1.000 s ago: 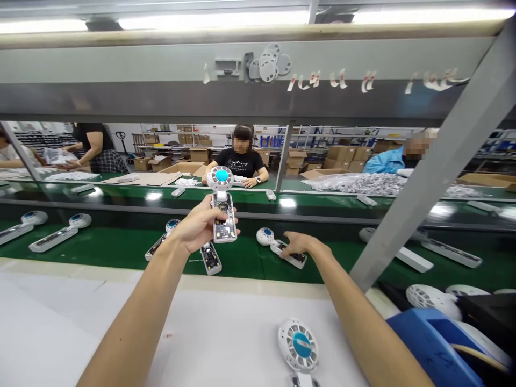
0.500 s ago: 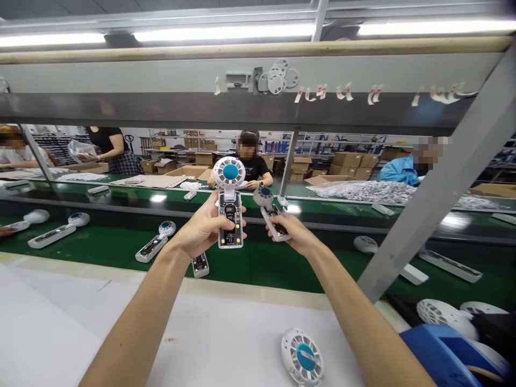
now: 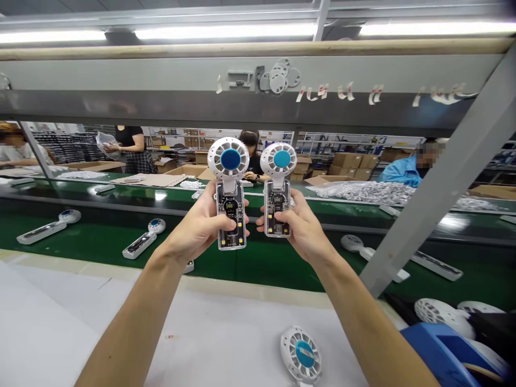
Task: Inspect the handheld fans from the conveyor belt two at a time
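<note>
The left fan (image 3: 230, 188) is gripped by its clear handle in the left hand (image 3: 197, 228), which is closed around it with the thumb laid on the front. The right fan (image 3: 278, 185) is gripped likewise in the right hand (image 3: 304, 228). Both are held upright, side by side and just apart, above the belt (image 3: 266, 263) beyond the far edge of the desk (image 3: 60, 322). A third fan (image 3: 301, 355) is seen lying at the desk's near edge.

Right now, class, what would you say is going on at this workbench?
The left hand grips the left fan and the right hand the right fan, both upright, side by side above the green belt. Other fans lie on the belt; another fan lies on the white table. Other people work opposite.
</note>
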A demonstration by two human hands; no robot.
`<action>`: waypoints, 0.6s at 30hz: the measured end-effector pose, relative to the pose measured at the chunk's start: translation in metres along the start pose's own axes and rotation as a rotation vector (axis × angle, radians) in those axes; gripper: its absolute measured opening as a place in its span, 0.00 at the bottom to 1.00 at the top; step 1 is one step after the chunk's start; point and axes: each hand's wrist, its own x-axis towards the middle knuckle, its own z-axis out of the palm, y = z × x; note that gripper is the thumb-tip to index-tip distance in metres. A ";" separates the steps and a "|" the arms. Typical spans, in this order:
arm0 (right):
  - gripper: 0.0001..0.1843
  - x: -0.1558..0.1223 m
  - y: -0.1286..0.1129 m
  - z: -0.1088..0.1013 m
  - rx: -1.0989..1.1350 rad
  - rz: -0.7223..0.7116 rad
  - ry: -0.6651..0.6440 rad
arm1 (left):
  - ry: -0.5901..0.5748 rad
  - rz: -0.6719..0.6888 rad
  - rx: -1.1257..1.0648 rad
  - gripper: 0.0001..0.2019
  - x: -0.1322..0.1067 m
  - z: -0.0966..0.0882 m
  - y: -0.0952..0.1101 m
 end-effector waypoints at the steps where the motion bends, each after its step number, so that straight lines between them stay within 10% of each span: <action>1: 0.33 -0.001 0.000 0.001 0.005 -0.011 -0.016 | 0.000 0.009 -0.002 0.36 0.000 0.000 0.000; 18: 0.40 -0.007 0.006 0.012 0.077 -0.097 -0.084 | -0.064 0.018 -0.037 0.33 0.004 0.000 -0.011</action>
